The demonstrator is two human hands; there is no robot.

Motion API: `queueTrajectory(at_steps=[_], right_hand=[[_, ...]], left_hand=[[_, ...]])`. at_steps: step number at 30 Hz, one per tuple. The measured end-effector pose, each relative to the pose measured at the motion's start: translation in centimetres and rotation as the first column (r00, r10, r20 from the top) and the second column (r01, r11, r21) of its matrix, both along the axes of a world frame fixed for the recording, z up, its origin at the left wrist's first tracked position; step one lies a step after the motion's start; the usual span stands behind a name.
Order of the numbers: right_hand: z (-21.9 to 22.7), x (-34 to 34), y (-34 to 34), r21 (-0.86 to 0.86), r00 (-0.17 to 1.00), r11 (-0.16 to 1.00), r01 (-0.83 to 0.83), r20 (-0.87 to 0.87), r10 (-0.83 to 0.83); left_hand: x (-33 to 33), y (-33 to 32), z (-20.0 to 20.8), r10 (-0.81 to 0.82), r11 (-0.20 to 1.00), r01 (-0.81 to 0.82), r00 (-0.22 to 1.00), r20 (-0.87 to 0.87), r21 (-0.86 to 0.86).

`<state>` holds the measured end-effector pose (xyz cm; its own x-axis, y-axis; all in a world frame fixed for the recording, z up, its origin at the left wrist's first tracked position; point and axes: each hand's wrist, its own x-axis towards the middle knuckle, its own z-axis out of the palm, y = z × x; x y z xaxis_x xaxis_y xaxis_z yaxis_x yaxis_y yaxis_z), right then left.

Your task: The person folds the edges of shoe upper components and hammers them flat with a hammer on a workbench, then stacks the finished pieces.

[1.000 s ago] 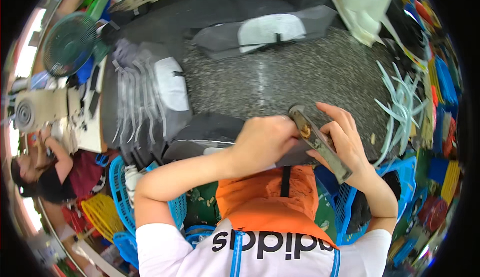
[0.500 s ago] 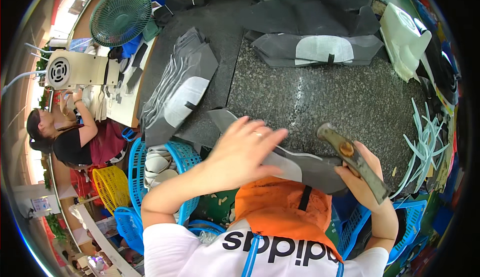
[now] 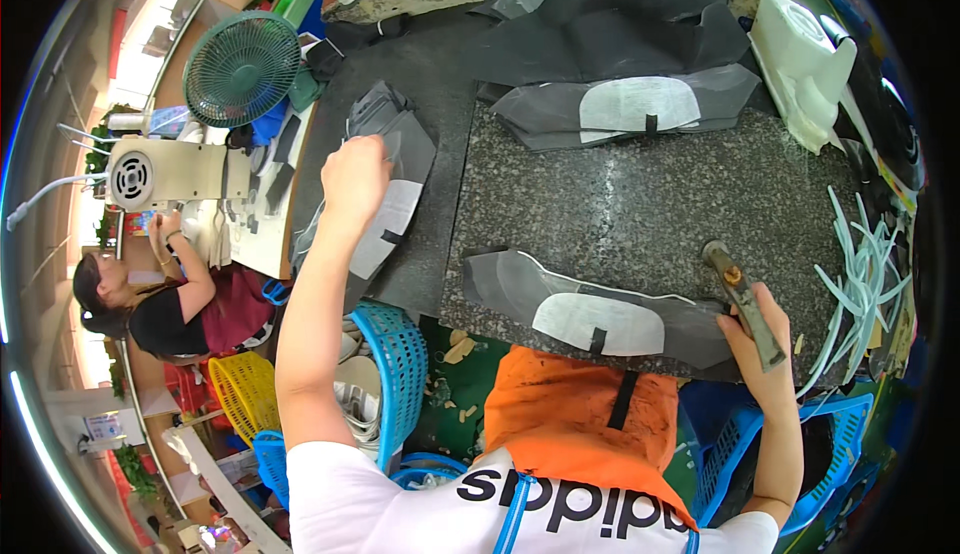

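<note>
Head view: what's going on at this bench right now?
A person in an orange apron stands at a speckled stone slab. The left hand reaches out to a stack of grey cut pieces left of the slab, touching the top one. The right hand grips a hammer at the slab's near edge. One grey piece with a white patch lies flat before them. Another person sits at a sewing machine, far left.

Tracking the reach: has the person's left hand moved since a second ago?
Yes. The left hand went left, off the speckled granite slab onto the grey fabric stack.
</note>
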<state>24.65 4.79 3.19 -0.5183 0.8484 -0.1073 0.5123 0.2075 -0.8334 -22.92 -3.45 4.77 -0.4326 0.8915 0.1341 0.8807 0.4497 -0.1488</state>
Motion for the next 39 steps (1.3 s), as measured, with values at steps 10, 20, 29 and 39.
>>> queueTrajectory(at_steps=[10,20,29,39], right_hand=[[-0.9,-0.4,0.9,-0.062,1.000,0.998,-0.018,-0.003,0.018],[-0.8,0.0,0.3,0.011,0.998,0.998,-0.061,-0.024,0.062],[2.1,0.3,-0.4,0.034,0.997,0.999,0.043,0.056,-0.045],[4.7,3.4,1.2,0.112,0.873,0.948,-0.297,0.434,0.223]], left_hand=[[-0.7,2.0,-1.1,-0.072,0.974,0.014,0.966,-0.250,-0.225],[-4.2,2.0,-0.8,0.242,0.970,-0.242,0.957,-0.161,0.019],[25.4,5.5,-0.4,-0.597,0.588,0.759,0.174,0.783,0.279],[27.2,7.8,-5.4,-0.673,0.637,0.706,0.313,0.670,0.309]])
